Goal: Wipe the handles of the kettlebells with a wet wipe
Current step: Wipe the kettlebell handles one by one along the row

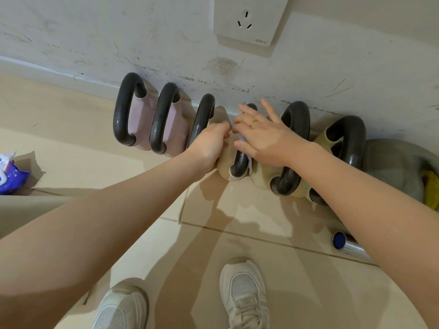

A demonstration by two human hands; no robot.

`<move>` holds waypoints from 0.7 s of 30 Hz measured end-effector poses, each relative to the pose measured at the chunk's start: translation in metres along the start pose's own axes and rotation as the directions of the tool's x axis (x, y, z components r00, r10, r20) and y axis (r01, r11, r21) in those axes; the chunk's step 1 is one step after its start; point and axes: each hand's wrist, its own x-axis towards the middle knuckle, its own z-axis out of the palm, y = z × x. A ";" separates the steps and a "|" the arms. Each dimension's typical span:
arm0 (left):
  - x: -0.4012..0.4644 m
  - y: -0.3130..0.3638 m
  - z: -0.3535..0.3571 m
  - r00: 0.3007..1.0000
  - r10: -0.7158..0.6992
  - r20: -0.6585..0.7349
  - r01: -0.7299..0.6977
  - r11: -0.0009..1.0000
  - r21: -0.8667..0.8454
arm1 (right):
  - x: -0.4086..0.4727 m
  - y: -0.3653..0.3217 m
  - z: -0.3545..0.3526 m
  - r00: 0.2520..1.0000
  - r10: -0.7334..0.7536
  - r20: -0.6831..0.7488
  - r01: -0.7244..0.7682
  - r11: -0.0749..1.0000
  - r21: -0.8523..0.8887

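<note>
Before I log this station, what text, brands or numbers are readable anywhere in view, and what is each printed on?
"BGNUL" or close to it: small grey brand mark at the lower right corner of the wall socket; letters are faint, so the spelling is uncertain.
Wet wipe pack: blue and white print visible, too blurred and cropped to read.
Kettlebells: no readable markings or weight numbers.
Shoes: no readable text.
</note>
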 end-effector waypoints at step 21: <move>0.000 -0.009 -0.007 0.964 -0.075 0.254 -0.015 0.942 0.335 | 0.028 0.000 -0.012 0.979 0.198 -0.054 -0.204 0.909 -0.363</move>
